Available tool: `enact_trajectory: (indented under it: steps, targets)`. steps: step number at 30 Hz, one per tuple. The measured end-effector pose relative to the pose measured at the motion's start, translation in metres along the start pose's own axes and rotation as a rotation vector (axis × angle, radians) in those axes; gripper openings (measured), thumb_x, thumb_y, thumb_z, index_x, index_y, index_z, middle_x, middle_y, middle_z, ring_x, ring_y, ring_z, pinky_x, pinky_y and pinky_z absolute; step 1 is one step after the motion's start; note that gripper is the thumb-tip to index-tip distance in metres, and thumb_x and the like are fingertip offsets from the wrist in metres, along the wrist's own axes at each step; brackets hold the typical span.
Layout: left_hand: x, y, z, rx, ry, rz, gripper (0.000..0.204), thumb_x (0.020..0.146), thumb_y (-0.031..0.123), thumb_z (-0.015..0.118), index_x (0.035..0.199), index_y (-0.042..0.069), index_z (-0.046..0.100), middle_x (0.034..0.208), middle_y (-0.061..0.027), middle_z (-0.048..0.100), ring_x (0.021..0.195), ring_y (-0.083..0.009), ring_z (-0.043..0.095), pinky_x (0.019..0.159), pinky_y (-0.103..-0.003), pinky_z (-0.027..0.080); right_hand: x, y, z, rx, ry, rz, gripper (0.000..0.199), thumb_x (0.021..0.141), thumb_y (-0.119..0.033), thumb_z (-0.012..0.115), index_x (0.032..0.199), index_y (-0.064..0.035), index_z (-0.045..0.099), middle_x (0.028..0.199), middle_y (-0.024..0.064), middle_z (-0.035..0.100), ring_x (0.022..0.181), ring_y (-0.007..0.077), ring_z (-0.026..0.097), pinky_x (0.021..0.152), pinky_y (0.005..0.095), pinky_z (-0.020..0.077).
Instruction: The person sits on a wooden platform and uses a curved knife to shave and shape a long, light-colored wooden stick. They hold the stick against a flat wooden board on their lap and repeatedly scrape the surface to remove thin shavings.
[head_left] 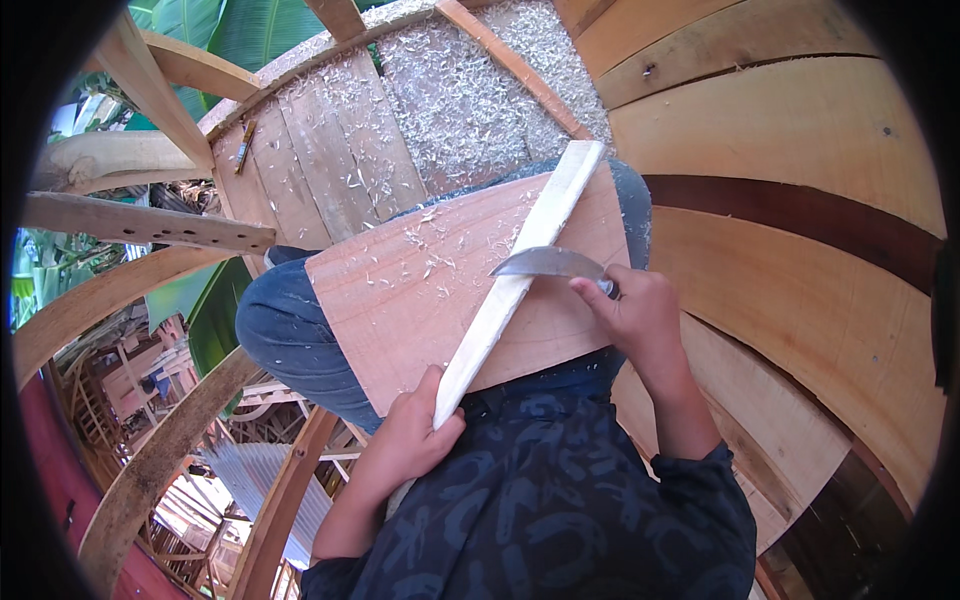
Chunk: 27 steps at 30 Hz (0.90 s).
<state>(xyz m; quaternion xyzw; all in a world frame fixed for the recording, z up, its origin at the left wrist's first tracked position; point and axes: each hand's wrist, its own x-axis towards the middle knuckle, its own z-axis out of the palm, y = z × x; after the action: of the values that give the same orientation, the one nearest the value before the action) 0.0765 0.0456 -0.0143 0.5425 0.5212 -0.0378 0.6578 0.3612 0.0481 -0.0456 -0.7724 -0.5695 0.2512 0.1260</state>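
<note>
A pale wooden strip lies slantwise across a thin plywood board on my lap. My left hand is closed round the strip's near end. In my right hand is a knife with a curved blade; its handle is mostly hidden by my fingers. The blade crosses over the strip near its middle, its tip pointing left. Small curled shavings are scattered on the board, mostly left of the strip.
Wood shavings thickly cover the plank floor ahead. A loose stick lies among them. A plank wall rises on the right. To the left stand wooden rails with gaps, plants and a corrugated sheet below. A pencil-like stick lies on the floor.
</note>
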Motion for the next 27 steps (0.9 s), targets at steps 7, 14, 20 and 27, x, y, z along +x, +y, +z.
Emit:
enact_trajectory:
  steps: [7, 14, 20, 27]
  targets:
    - [0.0, 0.0, 0.002, 0.088, 0.018, 0.001, 0.033, 0.083, 0.013, 0.056, 0.11, -0.002, 0.045, 0.078, -0.0307, 0.062, 0.078, -0.0487, 0.064, 0.07, -0.049, 0.049, 0.024, 0.016, -0.001, -0.151, 0.136, -0.068, 0.065, 0.08, -0.064, 0.066, 0.057, -0.0039, 0.057, 0.052, 0.0175, 0.056, 0.052, 0.0362, 0.061, 0.048, 0.0423, 0.0478]
    - [-0.001, 0.005, 0.002, 0.091, 0.026, -0.006, 0.033, 0.083, 0.013, 0.056, 0.11, -0.002, 0.045, 0.078, -0.0307, 0.062, 0.078, -0.0485, 0.064, 0.07, -0.048, 0.05, 0.003, -0.007, 0.006, -0.122, 0.043, -0.207, 0.065, 0.08, -0.064, 0.066, 0.057, -0.0037, 0.057, 0.052, 0.0176, 0.055, 0.053, 0.0359, 0.061, 0.047, 0.0418, 0.046]
    - [0.003, 0.002, 0.003, 0.083, 0.004, -0.016, 0.035, 0.083, 0.014, 0.056, 0.111, -0.003, 0.044, 0.079, -0.0307, 0.062, 0.079, -0.0484, 0.064, 0.07, -0.048, 0.049, 0.023, 0.008, 0.003, -0.004, 0.068, 0.015, 0.064, 0.08, -0.063, 0.066, 0.059, -0.0034, 0.059, 0.055, 0.0185, 0.057, 0.054, 0.0369, 0.061, 0.049, 0.0437, 0.0476]
    - [-0.004, -0.001, 0.004, 0.066, 0.025, -0.022, 0.038, 0.082, 0.013, 0.057, 0.114, -0.003, 0.044, 0.079, -0.0308, 0.063, 0.079, -0.0478, 0.065, 0.071, -0.047, 0.05, 0.033, 0.025, 0.0, -0.056, 0.104, 0.012, 0.063, 0.082, -0.062, 0.065, 0.059, -0.0032, 0.057, 0.057, 0.0157, 0.059, 0.055, 0.0357, 0.062, 0.05, 0.0433, 0.0477]
